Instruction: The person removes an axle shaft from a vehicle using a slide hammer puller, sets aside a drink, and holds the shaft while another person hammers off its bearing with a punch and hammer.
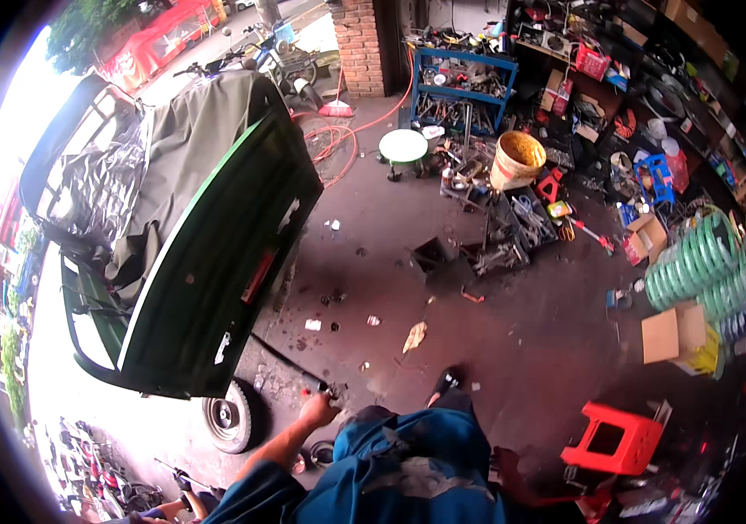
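My left hand [317, 409] reaches forward from a blue sleeve and is closed around the near end of a long dark bar [290, 360]. The bar runs up and left along the concrete floor toward the underside of a green covered vehicle [216, 262]. A small wheel [229, 421] of that vehicle stands just left of my forearm. My foot in a dark shoe [445, 382] rests on the floor to the right of the hand. My right hand does not show; my blue clothing fills the lower middle.
A red plastic stool [613, 438] stands at lower right. Cardboard boxes [674, 332], green hose coils [696, 262], a yellow bucket [517, 159], a white round stool [404, 146], a blue rack [465, 87] and scattered tools crowd the right and far side.
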Demonstrator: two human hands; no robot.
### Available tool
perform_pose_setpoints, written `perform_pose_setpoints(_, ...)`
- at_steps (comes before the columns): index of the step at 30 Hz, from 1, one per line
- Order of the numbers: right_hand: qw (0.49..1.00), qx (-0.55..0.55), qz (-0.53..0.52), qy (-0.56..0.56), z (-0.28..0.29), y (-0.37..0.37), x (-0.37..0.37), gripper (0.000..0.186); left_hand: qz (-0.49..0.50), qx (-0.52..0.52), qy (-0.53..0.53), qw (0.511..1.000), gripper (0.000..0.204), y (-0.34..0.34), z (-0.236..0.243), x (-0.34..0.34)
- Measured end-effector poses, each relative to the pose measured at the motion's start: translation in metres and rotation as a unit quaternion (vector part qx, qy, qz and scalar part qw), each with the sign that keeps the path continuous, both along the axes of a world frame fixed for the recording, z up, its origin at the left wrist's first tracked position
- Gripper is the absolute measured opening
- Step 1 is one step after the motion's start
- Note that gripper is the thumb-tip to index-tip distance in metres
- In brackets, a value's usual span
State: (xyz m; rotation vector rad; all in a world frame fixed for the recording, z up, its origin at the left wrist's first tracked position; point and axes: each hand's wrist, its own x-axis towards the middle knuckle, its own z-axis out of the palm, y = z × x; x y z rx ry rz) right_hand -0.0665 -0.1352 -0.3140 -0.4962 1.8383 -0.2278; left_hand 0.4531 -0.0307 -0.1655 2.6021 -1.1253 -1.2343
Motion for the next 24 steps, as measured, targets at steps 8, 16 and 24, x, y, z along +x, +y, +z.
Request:
perform_pose_setpoints(8, 0.897, -0.32, 0.269, 0.144, 0.107, -0.368, 0.145, 0.029, 0.053, 0.291, 0.314, 0.902, 0.027, 0.008, 0.113, -0.02)
perform_pose_setpoints(16, 0.905, -0.336, 0.257, -0.042, 0.059, -0.475, 0.338, 0.02, 0.142, 0.247, 0.283, 0.916, 0.03, -0.092, 0.094, 0.105)
perform_pose_setpoints(24, 0.911, -0.159, 0.376, 0.062, 0.054, -0.433, 0.454, 0.03, 0.168, 0.235, 0.292, 0.912, 0.033, -0.17, 0.095, 0.209)
